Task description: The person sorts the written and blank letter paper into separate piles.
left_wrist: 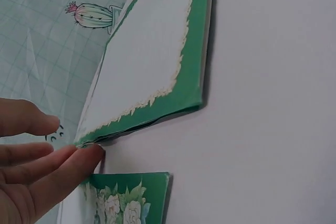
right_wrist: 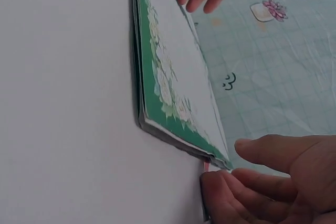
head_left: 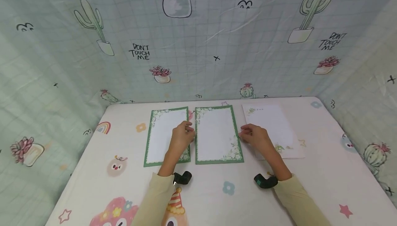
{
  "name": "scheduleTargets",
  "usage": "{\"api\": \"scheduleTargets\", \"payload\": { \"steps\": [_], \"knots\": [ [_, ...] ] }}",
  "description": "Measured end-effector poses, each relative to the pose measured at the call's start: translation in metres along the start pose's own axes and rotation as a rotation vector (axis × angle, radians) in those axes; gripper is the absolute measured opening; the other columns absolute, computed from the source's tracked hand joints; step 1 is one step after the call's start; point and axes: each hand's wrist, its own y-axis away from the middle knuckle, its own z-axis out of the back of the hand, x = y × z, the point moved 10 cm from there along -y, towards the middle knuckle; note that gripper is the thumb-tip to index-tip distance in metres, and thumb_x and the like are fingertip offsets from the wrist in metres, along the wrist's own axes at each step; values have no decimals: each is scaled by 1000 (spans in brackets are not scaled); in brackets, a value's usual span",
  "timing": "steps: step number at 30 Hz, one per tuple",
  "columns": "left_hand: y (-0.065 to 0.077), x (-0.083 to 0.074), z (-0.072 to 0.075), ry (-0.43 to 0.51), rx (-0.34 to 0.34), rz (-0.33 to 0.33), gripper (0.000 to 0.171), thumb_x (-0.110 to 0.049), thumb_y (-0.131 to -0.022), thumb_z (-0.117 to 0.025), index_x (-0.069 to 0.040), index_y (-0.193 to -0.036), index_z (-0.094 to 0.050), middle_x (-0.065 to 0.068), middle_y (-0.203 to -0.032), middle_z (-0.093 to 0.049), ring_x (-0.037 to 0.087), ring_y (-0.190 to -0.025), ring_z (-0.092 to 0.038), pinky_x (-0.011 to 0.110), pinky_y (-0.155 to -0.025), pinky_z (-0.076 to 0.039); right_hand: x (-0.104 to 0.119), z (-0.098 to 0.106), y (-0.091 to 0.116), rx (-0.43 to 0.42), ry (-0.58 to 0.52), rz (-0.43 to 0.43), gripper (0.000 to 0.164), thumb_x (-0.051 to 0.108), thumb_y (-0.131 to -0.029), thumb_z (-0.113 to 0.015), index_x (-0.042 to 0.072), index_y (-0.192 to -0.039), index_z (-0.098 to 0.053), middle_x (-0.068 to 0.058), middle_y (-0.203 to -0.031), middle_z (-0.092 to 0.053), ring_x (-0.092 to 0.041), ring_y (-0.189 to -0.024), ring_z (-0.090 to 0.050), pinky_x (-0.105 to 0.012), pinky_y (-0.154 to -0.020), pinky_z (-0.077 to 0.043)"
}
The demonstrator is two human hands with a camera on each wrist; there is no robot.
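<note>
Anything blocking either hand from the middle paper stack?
Nothing visible. The left hand is at the left edge of the middle paper stack, the right hand at its right edge. Green-bordered paper and white paper flank it, blocking neither.

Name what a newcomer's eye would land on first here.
Probably the middle green-bordered stack, with the left grip and the right grip at its opposite side edges. Another green-bordered paper lies to its left and a white floral-print paper to its right. Behind the table, the cactus-print backdrop also catches the eye.
</note>
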Motion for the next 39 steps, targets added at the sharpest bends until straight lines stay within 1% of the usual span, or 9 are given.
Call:
{"api": "scheduleTargets", "payload": {
  "steps": [2, 6, 10, 16, 20, 24, 28, 34, 39],
  "knots": [
    [0, 2, -1, -13, 2, -5, 41, -2, -96, -64, 6, -135, -57, 19, -113, -68, 27, -92, -71, 30, -72, -62, 2, -3, -1, 2, 5, -3, 35, 16, -99, -67, -4, -128, -65, -16, -109, -72, -30, -98, -69, -39, -79, -58],
    [-2, 5, -2, -41, -2, -10, 41, -3, -96, -66, 6, -134, -57, 19, -112, -68, 28, -92, -71, 32, -74, -62, 3, -9, -4, 24, -5, -10, 35, 16, -100, -65, -5, -128, -65, -15, -107, -73, -25, -91, -72, -39, -80, -58],
    [-5, 4, -4, -62, -6, -8, 41, -5, -95, -70, 6, -132, -59, 18, -110, -70, 30, -96, -70, 35, -76, -61, 4, -10, -7, 33, -26, -16, 35, 16, -100, -64, -5, -128, -65, -15, -106, -74, -21, -86, -73, -39, -81, -59],
    [-2, -2, -7, -101, -20, 2, 40, -6, -94, -70, 5, -132, -60, 18, -110, -71, 31, -97, -69, 38, -75, -60, 7, -13, -6, 28, -25, -16, 34, 13, -101, -63, -5, -130, -64, -16, -107, -72, -20, -83, -72, -42, -83, -59],
    [-1, -8, -6, -121, -35, 3, 41, -5, -94, -70, 4, -133, -60, 19, -112, -72, 31, -99, -70, 38, -75, -61, 9, -11, -5, 20, -28, -16, 34, 13, -101, -62, -4, -130, -64, -15, -108, -71, -21, -84, -72, -41, -80, -58],
    [1, -12, -8, -145, -39, 11, 41, -6, -95, -70, 2, -135, -60, 18, -114, -71, 31, -102, -71, 38, -76, -62, 13, -8, -4, -4, -3, -8, 32, 14, -101, -62, -2, -129, -66, -14, -109, -71, -25, -92, -70, -36, -73, -57],
    [2, -19, -9, -171, -50, -10, 40, -7, -96, -69, 2, -134, -61, 19, -115, -71, 31, -104, -71, 39, -77, -62, 18, -3, -3, -46, -11, 10, 29, 14, -101, -64, 1, -126, -68, -14, -109, -72, -29, -98, -69, -33, -70, -56],
    [5, -26, -11, -214, -61, -33, 38, -6, -96, -69, 3, -132, -62, 20, -112, -72, 31, -99, -72, 39, -73, -62, 19, -1, -2, -74, -62, 5, 31, 15, -97, -70, -1, -123, -68, -14, -106, -72, -29, -98, -70, -36, -74, -58],
    [6, -34, -11, -242, -74, -57, 37, -8, -98, -66, 4, -133, -62, 24, -112, -72, 34, -97, -73, 40, -70, -63, 18, 3, -5, -98, -60, 6, 30, 13, -93, -75, -1, -119, -69, -13, -101, -73, -28, -93, -70, -39, -76, -58]
  ]
}}
